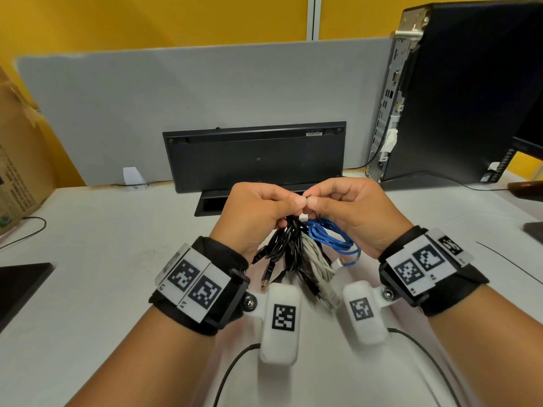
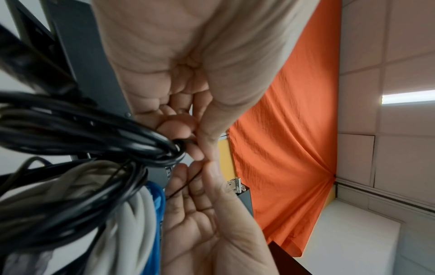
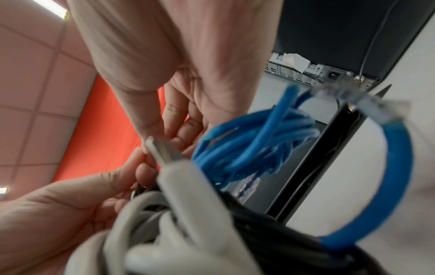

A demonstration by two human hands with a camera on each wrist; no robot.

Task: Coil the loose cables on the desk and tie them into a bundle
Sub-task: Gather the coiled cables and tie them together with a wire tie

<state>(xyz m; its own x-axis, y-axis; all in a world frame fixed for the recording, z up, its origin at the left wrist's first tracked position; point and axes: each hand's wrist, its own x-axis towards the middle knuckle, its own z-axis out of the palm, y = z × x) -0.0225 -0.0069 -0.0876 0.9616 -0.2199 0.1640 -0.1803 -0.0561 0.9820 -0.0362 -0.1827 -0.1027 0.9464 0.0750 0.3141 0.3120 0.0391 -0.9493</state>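
A bundle of coiled cables hangs just above the white desk point(image 1: 117, 259): black cables point(image 1: 282, 245), a grey cable point(image 1: 316, 259) and a blue network cable point(image 1: 332, 237). A thin black tie point(image 1: 307, 197) sits at the top of the bundle. My left hand point(image 1: 296, 201) and right hand point(image 1: 316, 202) meet there, each pinching the tie between thumb and fingers. In the left wrist view the tie point(image 2: 186, 183) runs from the black cables point(image 2: 94, 134) across my right hand's fingers point(image 2: 195, 186). The right wrist view shows the blue cable point(image 3: 247, 139) and a silver plug point(image 3: 162, 150).
A black keyboard point(image 1: 255, 157) stands on edge against the grey partition point(image 1: 147, 98). A computer tower point(image 1: 455, 98) is at the right, a cardboard box point(image 1: 17, 171) at the left. A desk cable slot point(image 1: 208, 205) lies behind my hands. A dark flat object point(image 1: 17, 286) sits front left.
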